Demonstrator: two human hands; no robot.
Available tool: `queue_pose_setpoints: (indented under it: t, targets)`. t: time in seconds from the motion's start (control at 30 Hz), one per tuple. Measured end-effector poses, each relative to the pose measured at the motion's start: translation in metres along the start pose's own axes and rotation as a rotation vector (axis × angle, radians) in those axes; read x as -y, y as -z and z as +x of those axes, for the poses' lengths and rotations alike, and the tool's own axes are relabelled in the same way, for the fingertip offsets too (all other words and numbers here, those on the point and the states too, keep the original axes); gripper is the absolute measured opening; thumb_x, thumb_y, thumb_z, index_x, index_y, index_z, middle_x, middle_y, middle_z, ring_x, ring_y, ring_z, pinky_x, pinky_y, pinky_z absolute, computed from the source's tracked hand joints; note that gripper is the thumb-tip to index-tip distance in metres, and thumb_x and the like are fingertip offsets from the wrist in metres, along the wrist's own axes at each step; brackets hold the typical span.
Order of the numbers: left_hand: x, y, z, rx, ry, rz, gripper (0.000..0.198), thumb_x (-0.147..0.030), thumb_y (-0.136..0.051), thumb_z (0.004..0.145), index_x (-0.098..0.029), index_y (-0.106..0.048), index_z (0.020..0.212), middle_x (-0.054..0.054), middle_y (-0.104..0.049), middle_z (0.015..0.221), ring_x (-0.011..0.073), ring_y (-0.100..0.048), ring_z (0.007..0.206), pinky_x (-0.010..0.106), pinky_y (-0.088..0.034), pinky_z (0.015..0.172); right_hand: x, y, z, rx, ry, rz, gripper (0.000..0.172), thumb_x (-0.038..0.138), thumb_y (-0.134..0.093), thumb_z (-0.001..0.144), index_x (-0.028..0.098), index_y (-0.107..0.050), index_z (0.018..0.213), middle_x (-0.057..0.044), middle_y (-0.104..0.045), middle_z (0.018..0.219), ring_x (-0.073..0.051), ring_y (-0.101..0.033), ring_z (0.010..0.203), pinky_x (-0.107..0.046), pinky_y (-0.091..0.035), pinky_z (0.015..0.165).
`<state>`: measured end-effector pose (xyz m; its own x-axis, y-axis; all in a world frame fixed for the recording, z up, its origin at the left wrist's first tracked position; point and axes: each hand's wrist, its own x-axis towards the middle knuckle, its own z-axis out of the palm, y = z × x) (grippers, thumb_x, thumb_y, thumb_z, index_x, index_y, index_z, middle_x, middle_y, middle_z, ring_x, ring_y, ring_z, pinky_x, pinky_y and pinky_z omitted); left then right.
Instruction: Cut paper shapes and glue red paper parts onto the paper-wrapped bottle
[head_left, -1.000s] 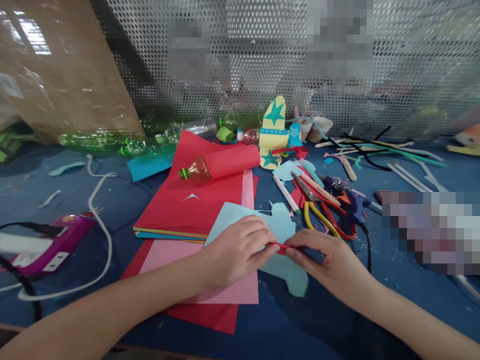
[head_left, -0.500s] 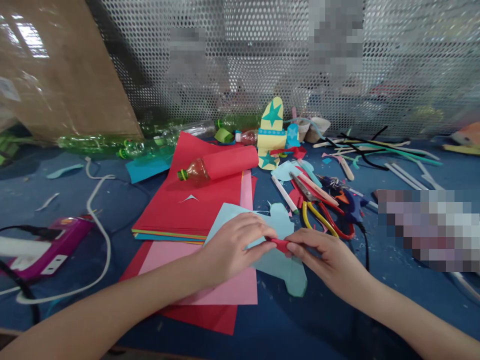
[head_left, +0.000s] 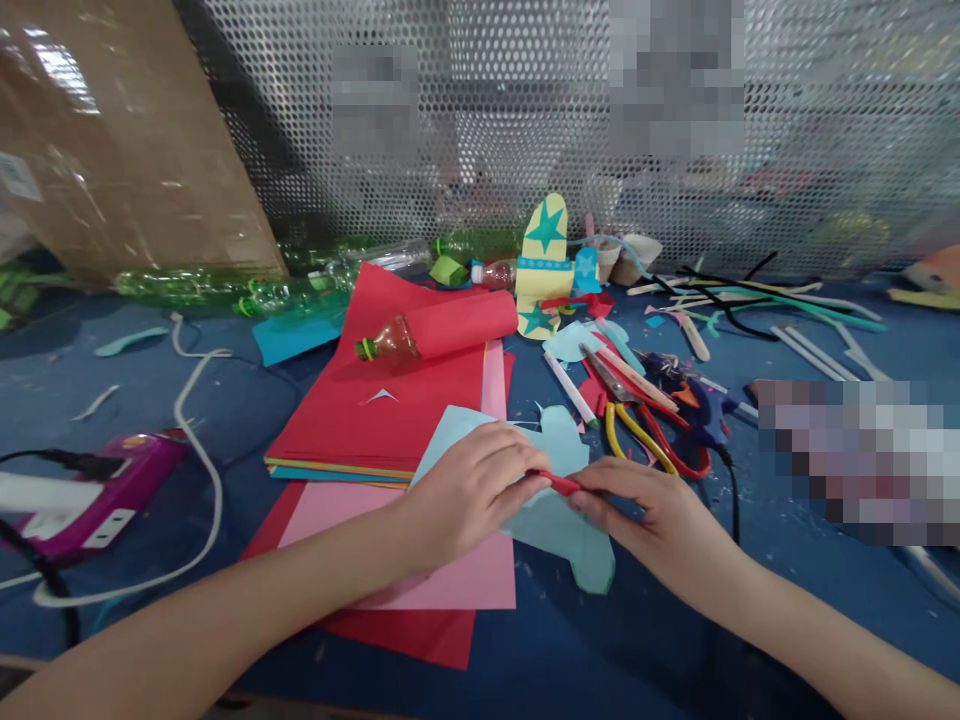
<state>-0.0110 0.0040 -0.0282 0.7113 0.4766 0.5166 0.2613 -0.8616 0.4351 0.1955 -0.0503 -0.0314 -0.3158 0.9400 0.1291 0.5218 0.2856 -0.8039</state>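
Between my two hands is a small narrow piece of red paper [head_left: 559,483], folded or rolled; which of the two I cannot tell. My left hand [head_left: 472,490] pinches its left end with thumb and fingers. The right end is pinched by my right hand [head_left: 652,505]. Below them lies a cut light-blue paper shape [head_left: 555,535], partly over a pink sheet [head_left: 450,580] and partly on the blue table. Behind my left hand, a bottle wrapped in red paper [head_left: 465,325] rests on a stack of red sheets [head_left: 337,420].
Scissors [head_left: 637,430], a marker [head_left: 570,388] and a blue glue gun [head_left: 709,410] lie right of centre. A yellow paper figure with stars [head_left: 544,280] stands behind. At left is a purple power strip [head_left: 142,480] with a white cable [head_left: 206,430]. Green bottles [head_left: 187,288] line the back.
The red paper piece has turned between my fingers and now looks thinner, slanting down to the right. Both hands stay in nearly the same place.
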Motion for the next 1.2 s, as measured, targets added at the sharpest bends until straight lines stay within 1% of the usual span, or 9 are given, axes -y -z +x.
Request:
queue_pose_setpoints:
  t: [0.17, 0.6, 0.8, 1.03, 1.2]
  targets:
    - [0.0008, -0.0014, -0.0012, -0.007, -0.001, 0.002, 0.007, -0.016, -0.052, 0.093, -0.013, -0.058, 0.092, 0.005, -0.064, 0.086, 0.0163, -0.056, 0.089, 0.028, -0.045, 0.086, 0.0004, -0.0007, -0.0007, 0.003, 0.011, 0.004, 0.019, 0.02, -0.05, 0.092, 0.02, -0.069, 0.089, -0.003, -0.065, 0.079, -0.015, -0.061, 0.071, -0.023, -0.046, 0.063]
    - [-0.0003, -0.0017, -0.0015, 0.006, -0.005, 0.04, 0.011, -0.019, -0.048, 0.095, -0.015, -0.057, 0.092, 0.004, -0.063, 0.084, 0.0165, -0.056, 0.086, 0.03, -0.047, 0.083, 0.002, -0.0022, 0.0011, 0.005, 0.041, -0.025, 0.02, 0.021, -0.047, 0.094, 0.02, -0.067, 0.091, -0.004, -0.065, 0.08, -0.016, -0.062, 0.073, -0.024, -0.049, 0.065]
    - [0.0009, -0.0006, -0.0005, 0.002, -0.01, 0.04, 0.007, -0.016, -0.048, 0.095, -0.017, -0.056, 0.094, 0.004, -0.064, 0.086, 0.0167, -0.058, 0.088, 0.031, -0.048, 0.082, 0.0, -0.001, 0.0012, -0.047, 0.025, -0.017, 0.019, 0.022, -0.05, 0.092, 0.022, -0.069, 0.097, -0.005, -0.069, 0.089, -0.016, -0.065, 0.082, -0.024, -0.05, 0.071]
    - [-0.0008, -0.0017, -0.0006, -0.016, -0.009, 0.061, 0.007, -0.016, -0.049, 0.094, -0.016, -0.057, 0.094, 0.004, -0.064, 0.086, 0.0167, -0.058, 0.089, 0.03, -0.048, 0.084, 0.001, -0.0012, 0.0013, -0.041, 0.026, 0.014, 0.022, 0.02, -0.048, 0.093, 0.021, -0.07, 0.095, -0.005, -0.068, 0.085, -0.015, -0.064, 0.076, -0.023, -0.049, 0.065]
    - [0.0, -0.003, -0.0012, -0.071, -0.032, 0.048, 0.008, -0.016, -0.051, 0.094, -0.016, -0.058, 0.098, 0.004, -0.066, 0.089, 0.0164, -0.06, 0.09, 0.031, -0.049, 0.084, 0.001, -0.0015, 0.0006, -0.026, 0.051, 0.038, 0.024, 0.02, -0.046, 0.094, 0.02, -0.07, 0.097, -0.004, -0.066, 0.081, -0.015, -0.062, 0.073, -0.023, -0.048, 0.065]
